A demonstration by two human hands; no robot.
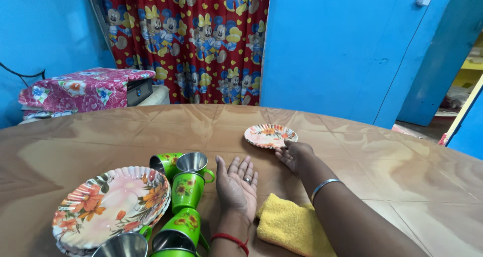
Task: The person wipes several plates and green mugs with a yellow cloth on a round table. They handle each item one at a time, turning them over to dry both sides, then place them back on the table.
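Glossy tabletop [352, 151], fuzzy yellow cloth [292, 224]

The near cups [187, 190] were green with orange flowers. The plates [113, 204] showed orange blossoms on pink; the cloth [292, 226] was plain yellow, the table [382, 161] glossy brown.

A lived-in home: beyond the left hand [236, 186] on the brown counter [382, 156] hang a cartoon-print curtain [191, 40] between bright blue walls [332, 46], and floral plates [110, 206] lie just left of it.
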